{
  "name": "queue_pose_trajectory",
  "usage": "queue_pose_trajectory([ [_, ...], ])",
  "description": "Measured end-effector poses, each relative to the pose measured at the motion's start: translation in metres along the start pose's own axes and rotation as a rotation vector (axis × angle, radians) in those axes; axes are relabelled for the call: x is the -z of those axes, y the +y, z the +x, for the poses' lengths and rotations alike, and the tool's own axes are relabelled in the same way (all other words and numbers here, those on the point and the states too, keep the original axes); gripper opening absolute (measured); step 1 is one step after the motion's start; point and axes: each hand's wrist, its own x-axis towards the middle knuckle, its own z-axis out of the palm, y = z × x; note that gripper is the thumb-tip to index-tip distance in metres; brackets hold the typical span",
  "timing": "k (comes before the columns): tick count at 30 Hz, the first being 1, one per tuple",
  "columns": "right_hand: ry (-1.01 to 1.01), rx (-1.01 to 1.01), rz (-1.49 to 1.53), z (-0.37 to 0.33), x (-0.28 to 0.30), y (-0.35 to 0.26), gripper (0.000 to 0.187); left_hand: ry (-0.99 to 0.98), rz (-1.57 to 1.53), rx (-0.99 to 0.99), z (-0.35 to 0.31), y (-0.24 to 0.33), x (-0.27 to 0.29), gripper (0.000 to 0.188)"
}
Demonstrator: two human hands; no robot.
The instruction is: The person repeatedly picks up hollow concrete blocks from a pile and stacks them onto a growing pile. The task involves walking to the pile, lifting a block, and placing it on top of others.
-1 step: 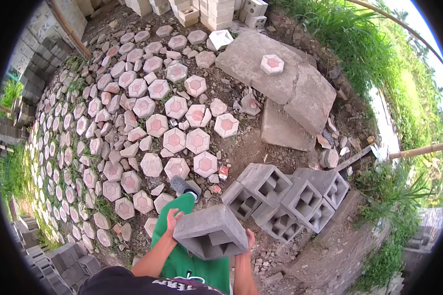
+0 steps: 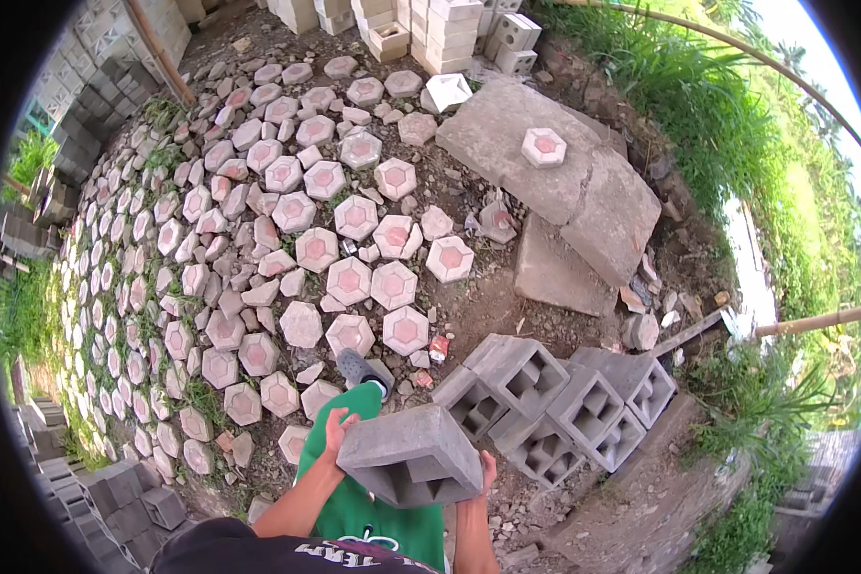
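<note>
A grey hollow concrete block (image 2: 392, 442) is held up in front of my green trousers, tilted, with its open cells facing me. My left hand (image 2: 336, 436) grips its left end, thumb and fingers showing at the edge. At the other end my right hand (image 2: 488, 472) is closed round the lower right corner; most of its fingers are hidden by the block. Just beyond, to the right, sits a stack of similar grey hollow blocks (image 2: 603, 400), two rows high, apart from the held one.
Hexagonal pavers (image 2: 351, 280) with reddish centres and broken stones cover the ground ahead and left. My shoe (image 2: 356, 365) stands among them. A cracked concrete slab (image 2: 507, 143) with one paver on it lies at the far right. More blocks (image 2: 129, 507) are stacked at the lower left.
The surroundings have shifted slightly to the right and down in the view. The block stays in both hands, nearly unmoved.
</note>
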Motion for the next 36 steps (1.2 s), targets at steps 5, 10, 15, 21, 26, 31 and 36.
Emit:
queue_pose_trajectory([
  [5,-0.167,-0.139,-0.229,-0.011,-0.17,0.009,0.053,-0.025,-0.214,-0.175,-0.072,0.061,-0.038,0.036],
  [10,-0.267,-0.239,-0.381,0.04,-0.281,0.043,0.05,-0.332,-0.318,-0.409,-0.095,0.131,-0.044,0.037],
  [15,-0.443,-0.448,-0.559,0.05,-0.379,0.098,0.051,-0.248,-0.521,-0.622,-0.158,0.161,-0.043,0.037],
  [21,-0.609,-0.577,-0.738,0.055,-0.439,0.14,0.06,-0.321,-0.703,-0.786,-0.153,0.167,-0.014,0.039],
  [26,-0.556,-0.818,-0.756,0.071,-0.498,0.177,0.065,-0.176,-0.855,-0.831,-0.151,0.185,-0.031,0.04],
  [31,-0.696,-0.8,-0.859,0.202,-0.516,0.186,0.07,-0.188,-0.867,-0.944,-0.143,0.234,-0.075,0.04],
  [36,-0.655,-1.01,-0.883,0.199,-0.633,0.21,0.072,-0.045,-0.977,-0.988,-0.125,0.292,-0.135,0.043],
])
